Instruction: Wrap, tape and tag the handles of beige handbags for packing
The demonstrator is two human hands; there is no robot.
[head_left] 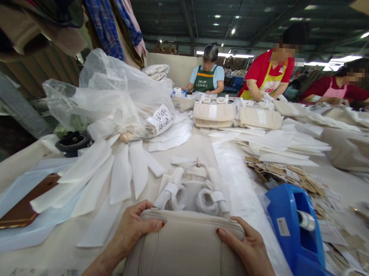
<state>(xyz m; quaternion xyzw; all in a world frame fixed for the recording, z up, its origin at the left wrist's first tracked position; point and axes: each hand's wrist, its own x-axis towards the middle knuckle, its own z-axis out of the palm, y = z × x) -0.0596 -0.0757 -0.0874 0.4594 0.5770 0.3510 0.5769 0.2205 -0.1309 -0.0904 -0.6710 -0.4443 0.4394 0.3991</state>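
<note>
A beige handbag [186, 250] lies in front of me at the near table edge. My left hand [133, 226] grips its top left corner, thumb laid along the rim. My right hand [246, 248] holds the top right corner the same way. Just beyond the bag's top, its handles [196, 193] are wrapped in white paper and bound with tape. Both hands are closed on the bag.
A blue tape dispenser [297, 228] stands at the right. White paper strips [120, 171] fan out to the left, beside a brown phone [24, 207] and a clear plastic bag [112, 96]. Card tags [288, 175] lie at the right. Three people work at the far end near wrapped bags [214, 115].
</note>
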